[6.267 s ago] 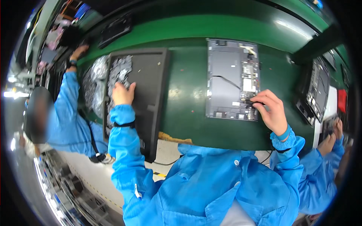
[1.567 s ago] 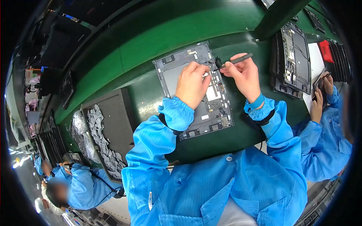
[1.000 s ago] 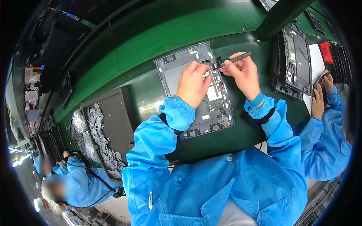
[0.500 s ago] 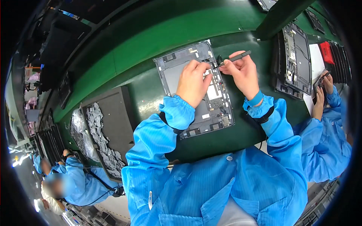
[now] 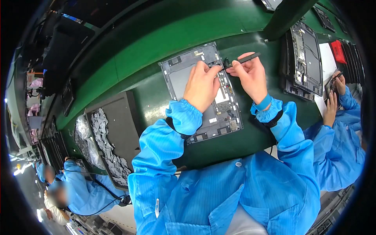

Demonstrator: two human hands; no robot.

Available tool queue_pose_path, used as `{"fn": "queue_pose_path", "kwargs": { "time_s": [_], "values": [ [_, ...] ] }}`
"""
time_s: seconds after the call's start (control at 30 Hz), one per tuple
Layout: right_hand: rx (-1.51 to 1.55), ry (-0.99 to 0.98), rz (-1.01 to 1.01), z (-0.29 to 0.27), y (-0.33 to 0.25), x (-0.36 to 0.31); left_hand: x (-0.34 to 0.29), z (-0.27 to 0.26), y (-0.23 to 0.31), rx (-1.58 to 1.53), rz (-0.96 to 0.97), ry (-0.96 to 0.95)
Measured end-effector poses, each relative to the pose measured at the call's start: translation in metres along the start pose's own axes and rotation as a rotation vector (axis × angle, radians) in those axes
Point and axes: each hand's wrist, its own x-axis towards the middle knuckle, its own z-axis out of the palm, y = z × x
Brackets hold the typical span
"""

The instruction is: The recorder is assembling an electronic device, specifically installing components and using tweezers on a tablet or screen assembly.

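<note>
An opened tablet-like device point(image 5: 178, 80), its circuit board bared along the right side, lies on the green bench. My left hand point(image 5: 201, 84) rests over its upper middle, thumb and fingertips pinched together near the board's upper part. Whatever those fingertips hold is hidden. My right hand point(image 5: 250, 76) grips a slim black pen-shaped tool point(image 5: 249, 57) between thumb and fingers, just beyond the device's upper right edge. The tool's thin tip points left, reaching the board beside my left fingertips. A small black piece point(image 5: 226, 62) shows behind the tool.
At the left sits a black tray point(image 5: 121, 117) with grey scraps and clear plastic bags beside it. More opened devices point(image 5: 307, 58) are stacked at the right, near a green post point(image 5: 284, 21). A co-worker's hands point(image 5: 333, 102) work further right; a red object point(image 5: 338, 51) lies beyond.
My left thumb and index finger have closed together at the board. The tool in my right hand has shifted only slightly; the device stays in place.
</note>
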Motion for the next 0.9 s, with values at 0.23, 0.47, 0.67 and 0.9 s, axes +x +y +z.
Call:
{"fn": "queue_pose_path", "kwargs": {
  "time_s": [0.23, 0.47, 0.67, 0.9],
  "values": [
    [-0.087, -0.03, -0.052, 0.002, 0.002, -0.002, 0.0, -0.003, 0.0, -0.009, -0.011, 0.003],
    [-0.042, -0.002, -0.006, 0.005, 0.0, -0.004, 0.002, 0.001, -0.003, -0.028, 0.004, -0.003],
    [-0.04, -0.064, -0.053, 0.0, 0.006, -0.002, 0.004, -0.004, -0.001, -0.025, -0.025, -0.031],
    [-0.688, -0.285, -0.227, -0.024, -0.053, -0.006, 0.004, -0.005, -0.005, -0.03, -0.02, -0.025]
  ]
}}
